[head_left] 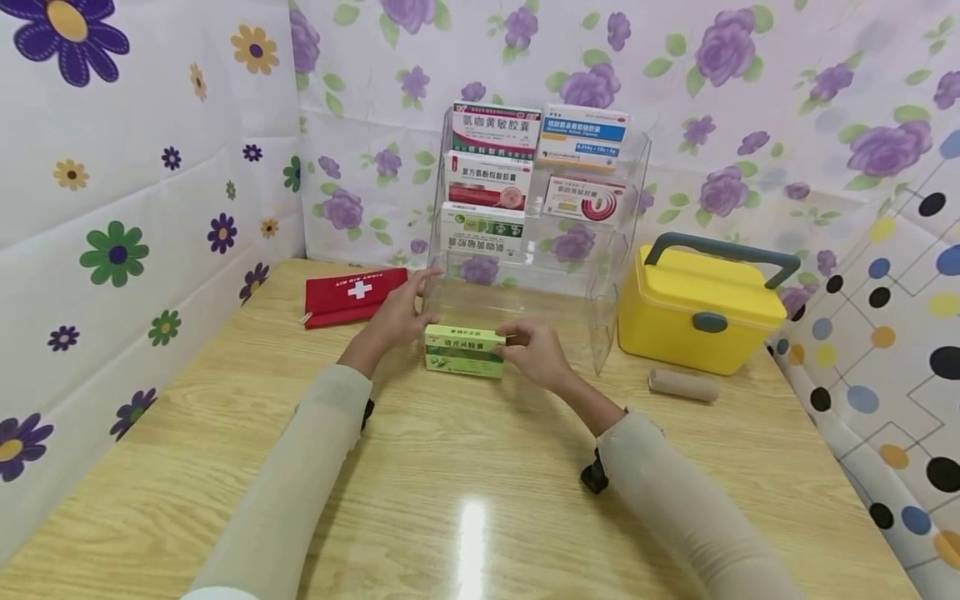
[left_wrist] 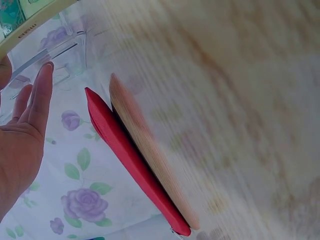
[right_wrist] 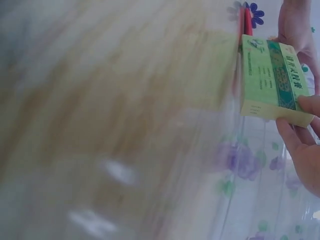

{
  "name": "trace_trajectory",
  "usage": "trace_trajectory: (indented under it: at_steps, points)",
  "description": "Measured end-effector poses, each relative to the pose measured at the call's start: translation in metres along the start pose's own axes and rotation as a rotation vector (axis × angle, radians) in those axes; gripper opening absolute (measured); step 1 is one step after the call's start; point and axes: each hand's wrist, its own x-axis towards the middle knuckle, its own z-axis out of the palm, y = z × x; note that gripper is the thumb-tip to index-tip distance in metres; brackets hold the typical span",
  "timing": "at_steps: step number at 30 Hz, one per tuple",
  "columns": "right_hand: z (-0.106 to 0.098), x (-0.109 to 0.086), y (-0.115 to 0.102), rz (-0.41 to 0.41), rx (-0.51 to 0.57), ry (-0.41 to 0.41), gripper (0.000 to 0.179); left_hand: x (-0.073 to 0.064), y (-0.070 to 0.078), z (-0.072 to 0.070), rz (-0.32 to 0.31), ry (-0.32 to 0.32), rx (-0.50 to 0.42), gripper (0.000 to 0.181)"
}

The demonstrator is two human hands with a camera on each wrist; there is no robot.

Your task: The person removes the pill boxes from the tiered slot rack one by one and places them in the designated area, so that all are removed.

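A green and yellow medicine box (head_left: 465, 353) is upright in front of the clear acrylic display rack (head_left: 510, 292). My right hand (head_left: 538, 353) pinches its right end between thumb and fingers, as the right wrist view also shows on the box (right_wrist: 270, 75). Whether its lower edge touches the table, I cannot tell. At the box's left end is my left hand (head_left: 401, 312), its fingers extended toward the rack's left side. In the left wrist view those fingers (left_wrist: 41, 97) look straight, with the thumb close to the box's edge; contact there is unclear.
The rack's upper tiers hold several medicine boxes, among them a blue and white box (head_left: 583, 137) and a red and white box (head_left: 489, 182). Left lies a red first aid pouch (head_left: 352, 296). Right stand a yellow handled case (head_left: 697, 312) and a brown roll (head_left: 682, 385).
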Motion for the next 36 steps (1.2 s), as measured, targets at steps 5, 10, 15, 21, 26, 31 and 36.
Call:
trace_trajectory:
  at_steps: [5, 10, 15, 21, 26, 31, 36]
  points:
    - [0.0002, 0.0011, 0.0025, 0.012, -0.002, -0.011, 0.026, -0.0005, 0.001, -0.0016, -0.008, -0.002, -0.017, 0.085]
    - [0.0009, 0.0026, 0.0028, 0.013, -0.016, -0.022, 0.027, -0.0008, -0.0002, -0.0021, -0.024, -0.01, -0.014, 0.086]
    - [0.001, 0.0042, 0.0029, 0.018, -0.005, -0.032, 0.027, 0.0, -0.0016, -0.0021, -0.012, -0.007, -0.006, 0.085]
    - [0.0011, 0.0045, 0.0054, 0.021, -0.01, -0.043, 0.028, -0.0007, -0.0019, -0.0015, -0.019, -0.008, 0.01, 0.085]
    - [0.0017, 0.0046, 0.0071, 0.028, -0.022, -0.042, 0.027, -0.0015, -0.0015, -0.0013, -0.028, -0.012, 0.003, 0.085]
    - [0.0005, 0.0044, 0.0053, 0.028, -0.017, -0.052, 0.026, 0.0003, -0.0016, -0.002, -0.024, -0.012, -0.005, 0.085]
    - [-0.0004, 0.0053, 0.0058, 0.028, 0.007, -0.089, 0.027, 0.0016, -0.0013, -0.0027, -0.025, -0.017, 0.011, 0.084]
